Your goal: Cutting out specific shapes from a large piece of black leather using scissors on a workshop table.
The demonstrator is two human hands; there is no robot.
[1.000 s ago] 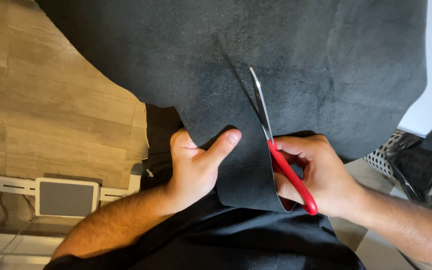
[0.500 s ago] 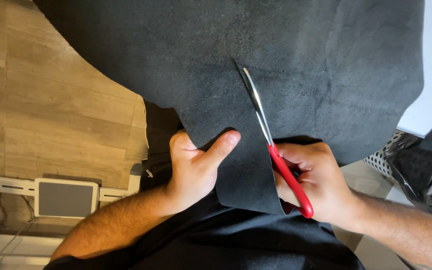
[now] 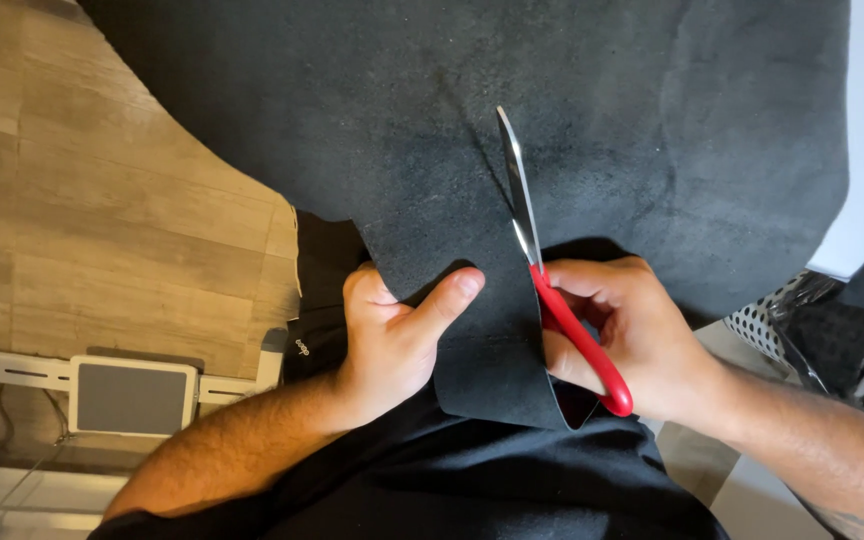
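Black sheet [image 3: 592, 130] lay partly cut from near edge; most stayed uncut. Left hand [image 3: 397, 335] pinched strip; right hand [image 3: 622, 335] gripped red scissors [image 3: 552, 290], blades nearly shut.

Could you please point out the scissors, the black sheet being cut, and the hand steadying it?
Red-handled scissors [image 3: 584, 345], head view, on the red handle.
Black sheet [image 3: 592, 120], head view, on its flat upper area.
Left hand [image 3: 397, 335], head view, on the back of the hand.
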